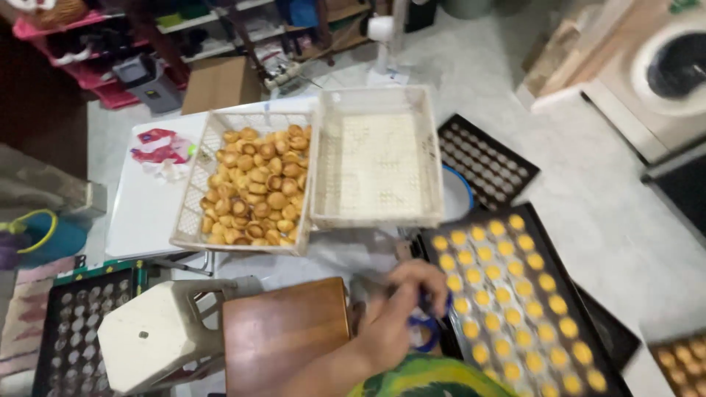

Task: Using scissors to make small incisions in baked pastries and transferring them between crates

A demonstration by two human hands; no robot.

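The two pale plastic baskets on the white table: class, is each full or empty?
The left pale plastic basket is full of golden-brown pastries; the right pale plastic basket is empty, its bare perforated base showing.

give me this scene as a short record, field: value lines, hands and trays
hand in view: one hand, side unclear, on a blue ring-shaped thing; grip blurred
nearest tray: dark baking tray of yellow-topped pastries
left basket: browned pastries
right basket: empty
by the wrist: wooden board, white stool
floor: empty dark mould tray
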